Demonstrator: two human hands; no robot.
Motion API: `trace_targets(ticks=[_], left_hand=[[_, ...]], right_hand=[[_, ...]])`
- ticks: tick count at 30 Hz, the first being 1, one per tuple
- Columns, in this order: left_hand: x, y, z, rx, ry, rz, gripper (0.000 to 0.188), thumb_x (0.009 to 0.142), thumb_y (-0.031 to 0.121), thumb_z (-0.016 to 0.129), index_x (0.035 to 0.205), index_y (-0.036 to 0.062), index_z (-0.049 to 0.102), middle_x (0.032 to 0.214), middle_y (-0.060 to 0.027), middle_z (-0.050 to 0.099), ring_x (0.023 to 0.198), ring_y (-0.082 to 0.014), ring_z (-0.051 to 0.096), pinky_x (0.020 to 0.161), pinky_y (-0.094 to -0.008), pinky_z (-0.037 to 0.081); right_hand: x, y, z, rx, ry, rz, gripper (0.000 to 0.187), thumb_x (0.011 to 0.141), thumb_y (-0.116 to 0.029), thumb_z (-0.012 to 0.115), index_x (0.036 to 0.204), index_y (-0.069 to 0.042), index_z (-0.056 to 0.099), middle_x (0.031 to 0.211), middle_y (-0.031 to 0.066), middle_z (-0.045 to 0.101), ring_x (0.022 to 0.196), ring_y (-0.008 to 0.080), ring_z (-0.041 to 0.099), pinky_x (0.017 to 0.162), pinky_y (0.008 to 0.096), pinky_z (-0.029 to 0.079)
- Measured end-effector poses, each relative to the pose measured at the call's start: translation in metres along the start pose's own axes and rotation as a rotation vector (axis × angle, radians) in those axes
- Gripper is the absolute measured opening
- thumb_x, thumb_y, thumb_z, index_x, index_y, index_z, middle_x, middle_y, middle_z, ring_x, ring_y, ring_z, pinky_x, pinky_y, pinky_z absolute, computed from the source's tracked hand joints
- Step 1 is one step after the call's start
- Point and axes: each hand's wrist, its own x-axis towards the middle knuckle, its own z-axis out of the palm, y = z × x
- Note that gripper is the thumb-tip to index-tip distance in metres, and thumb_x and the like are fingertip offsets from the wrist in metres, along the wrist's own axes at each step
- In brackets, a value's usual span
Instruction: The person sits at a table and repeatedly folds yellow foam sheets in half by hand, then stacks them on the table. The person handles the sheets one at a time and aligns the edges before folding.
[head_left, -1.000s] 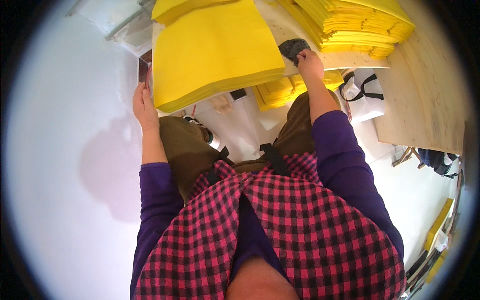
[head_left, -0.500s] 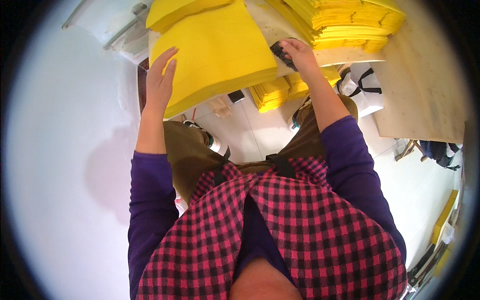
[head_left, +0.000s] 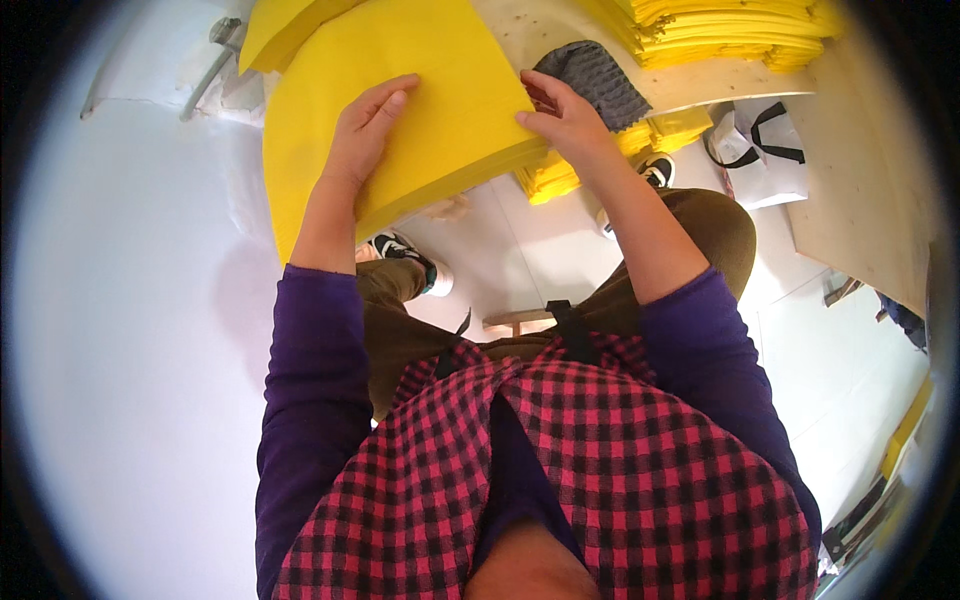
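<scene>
The top edge cuts off the broad, smooth stack of bright yellow sheets point(head_left: 450, 65) and the ragged-edged pile of folded yellow material point(head_left: 740, 35) at upper right; the lower yellow bundle point(head_left: 550, 180) is partly hidden beneath the pale wooden tabletop point(head_left: 520, 25), and the undersides of both hands are out of sight. The smooth stack lies under the left hand point(head_left: 362, 140) and reaches across to the fingertips of the right hand point(head_left: 575, 120), its near edge facing the person. The dark grey ribbed cloth point(head_left: 600, 82) lies just beyond the right hand, at the table's front edge. The left hand is loosely extended, thumb slightly apart from the fingers, grasping nothing visible; whether its palm presses the top sheet cannot be told. The right hand's thumb and forefinger are spread at the stack's right edge, with nothing seen between them; contact there is unclear.
</scene>
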Motion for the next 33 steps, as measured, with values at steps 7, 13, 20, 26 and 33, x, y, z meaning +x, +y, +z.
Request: trace_targets(ticks=[7,13,20,26,33], left_hand=[[-0.001,-0.005,0.003,0.018,0.035,0.095,0.030,0.093,0.025,0.055,0.113,0.0038,0.063,0.118,-0.0080,0.061,0.114,-0.0203,0.053,0.099,-0.0289,0.038],[0.000,-0.004,0.003,0.050,0.023,0.130,0.029,0.092,0.024,0.056,0.111,0.0033,0.064,0.120,-0.0095,0.060,0.116,-0.0217,0.052,0.101,-0.0298,0.037],[0.000,-0.005,0.004,0.044,0.009,0.155,0.027,0.092,0.021,0.056,0.108,0.0022,0.065,0.120,-0.0093,0.060,0.116,-0.0220,0.052,0.101,-0.0298,0.036],[-0.001,-0.003,0.006,0.064,0.021,0.154,0.025,0.091,0.019,0.056,0.108,0.0018,0.065,0.120,-0.0105,0.060,0.116,-0.0221,0.052,0.100,-0.0300,0.037],[-0.001,-0.006,0.004,0.061,0.006,0.162,0.025,0.090,0.019,0.057,0.108,0.0035,0.065,0.123,-0.0105,0.058,0.116,-0.0224,0.051,0.100,-0.0302,0.038]], right_hand=[[-0.009,-0.006,0.001,0.133,-0.046,0.069,0.060,0.081,-0.014,0.063,0.134,0.005,0.040,0.130,0.0170,0.051,0.120,0.0229,0.049,0.101,0.0310,0.037],[-0.007,-0.004,0.004,0.145,-0.026,0.050,0.058,0.081,-0.014,0.062,0.133,0.005,0.041,0.127,0.0160,0.053,0.117,0.0221,0.051,0.100,0.0306,0.038],[-0.009,0.000,0.003,0.169,-0.031,0.054,0.055,0.082,-0.015,0.061,0.131,0.004,0.045,0.122,0.0143,0.056,0.111,0.0208,0.053,0.096,0.0295,0.040],[-0.008,0.006,0.001,0.098,-0.020,0.050,0.056,0.081,-0.018,0.062,0.131,0.002,0.046,0.120,0.0138,0.057,0.110,0.0206,0.054,0.094,0.0291,0.041],[-0.010,-0.002,0.003,0.101,0.000,0.075,0.054,0.082,-0.016,0.062,0.131,0.002,0.046,0.122,0.0129,0.056,0.112,0.0196,0.053,0.096,0.0294,0.040]])
